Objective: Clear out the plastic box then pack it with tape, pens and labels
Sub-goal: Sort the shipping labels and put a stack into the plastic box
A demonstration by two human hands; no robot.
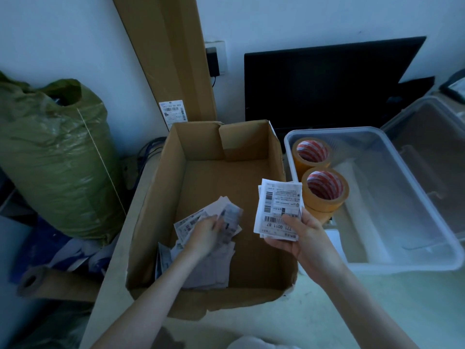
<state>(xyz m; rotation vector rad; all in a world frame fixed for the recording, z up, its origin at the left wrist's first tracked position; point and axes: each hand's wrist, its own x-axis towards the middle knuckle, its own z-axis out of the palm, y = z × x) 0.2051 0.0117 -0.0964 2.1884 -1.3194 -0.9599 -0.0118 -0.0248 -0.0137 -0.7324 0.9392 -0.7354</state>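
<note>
Cardboard box (201, 172) floor open; left grip (205, 236) grasping loose labels (214, 263), right grip (300, 238) label stack (278, 207).

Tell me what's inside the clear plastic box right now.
Two tape rolls stand at the left end of the plastic box, with white paper lying along its floor. What lies beneath the rolls is hidden.

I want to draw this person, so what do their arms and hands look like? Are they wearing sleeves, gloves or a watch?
Both arms are bare as far as the picture shows: no sleeves in view. The left hand and the right hand wear no gloves, and no watch, bracelet or ring shows. The fingers look slim, with short plain nails. The light is dim, so tiny details are hard to tell.
</note>
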